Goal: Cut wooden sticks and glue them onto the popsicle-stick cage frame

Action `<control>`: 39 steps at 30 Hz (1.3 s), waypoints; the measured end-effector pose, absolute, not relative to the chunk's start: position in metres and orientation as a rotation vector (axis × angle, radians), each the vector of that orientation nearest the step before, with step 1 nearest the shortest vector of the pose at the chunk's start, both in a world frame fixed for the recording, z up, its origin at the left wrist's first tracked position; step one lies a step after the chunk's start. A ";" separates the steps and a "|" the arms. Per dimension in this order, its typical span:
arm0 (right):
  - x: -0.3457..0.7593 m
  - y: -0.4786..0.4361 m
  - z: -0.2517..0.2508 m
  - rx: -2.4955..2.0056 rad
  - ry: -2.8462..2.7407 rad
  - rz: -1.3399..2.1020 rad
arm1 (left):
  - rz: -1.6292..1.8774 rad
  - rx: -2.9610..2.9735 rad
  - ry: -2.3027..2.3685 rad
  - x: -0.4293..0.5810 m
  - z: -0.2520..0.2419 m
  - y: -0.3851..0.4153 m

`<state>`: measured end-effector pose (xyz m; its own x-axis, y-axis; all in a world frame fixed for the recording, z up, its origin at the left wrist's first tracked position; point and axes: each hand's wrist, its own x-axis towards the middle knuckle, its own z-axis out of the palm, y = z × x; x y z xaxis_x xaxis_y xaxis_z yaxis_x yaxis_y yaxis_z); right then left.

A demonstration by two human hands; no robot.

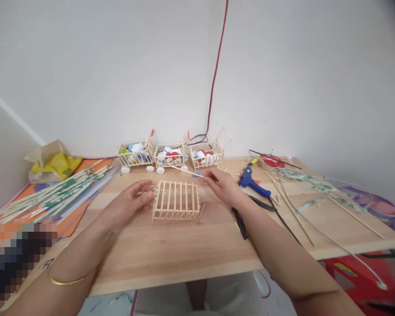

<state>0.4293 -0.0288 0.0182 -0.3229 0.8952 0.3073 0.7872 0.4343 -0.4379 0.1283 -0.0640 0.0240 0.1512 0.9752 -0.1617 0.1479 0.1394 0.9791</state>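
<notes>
A small slatted frame of wooden sticks (176,199) rests on the wooden table (145,250) between my hands. My left hand (136,197) is beside the frame's left side, thumb and fingers apart with nothing in them; whether the fingertips touch it I cannot tell. Pinched in my right hand (222,184) is a thin wooden stick (187,171), which points left above the frame's far edge. Behind stand three little stick carts, a left cart (136,154), a middle cart (170,159) and a right cart (206,154), holding coloured bottle caps.
A blue glue gun (252,182) lies right of my right hand, near a red dish (272,161). Bundled sticks (69,191) and a yellow bag (57,166) are at left. Loose sticks, wrappers and a white cable (329,241) spread across the right side.
</notes>
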 end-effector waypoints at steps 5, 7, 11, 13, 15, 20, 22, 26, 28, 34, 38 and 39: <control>0.421 -0.046 0.023 -1.116 -2.164 0.415 | 1.192 1.682 1.499 0.128 0.029 -0.067; 0.417 -0.049 0.023 -1.083 -2.157 0.432 | 1.204 1.831 1.461 0.132 0.028 -0.069; 0.414 -0.051 0.022 -1.042 -2.162 0.436 | 1.174 1.974 1.430 0.142 0.025 -0.071; 0.414 -0.050 0.020 -1.038 -2.172 0.429 | 1.170 2.005 1.441 0.144 0.023 -0.070; 0.415 -0.049 0.019 -1.038 -2.182 0.419 | 1.170 2.056 1.431 0.145 0.021 -0.068; 0.415 -0.047 0.017 -1.077 -2.182 0.401 | 1.141 2.200 1.340 0.140 0.015 -0.064; 0.415 -0.047 0.016 -1.114 -2.176 0.406 | 1.116 2.235 1.330 0.139 0.014 -0.064; 0.415 -0.046 0.014 -1.140 -2.167 0.412 | 1.085 2.285 1.325 0.138 0.015 -0.062; 0.414 -0.045 0.013 -1.141 -2.158 0.419 | 1.086 2.306 1.304 0.138 0.015 -0.062; 0.410 -0.046 0.013 -1.177 -2.106 0.491 | 1.076 2.345 1.266 0.137 0.012 -0.061; 0.406 -0.047 0.013 -1.207 -2.074 0.482 | 1.067 2.355 1.253 0.137 0.009 -0.060; 0.405 -0.047 0.013 -1.218 -2.067 0.478 | 1.064 2.358 1.251 0.138 0.009 -0.060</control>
<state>0.4054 -0.0473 0.0127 -0.3300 0.8688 0.3693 0.6184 0.4945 -0.6108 0.1377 -0.0602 0.0094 0.3587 0.7998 0.4813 0.6036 -0.5920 0.5340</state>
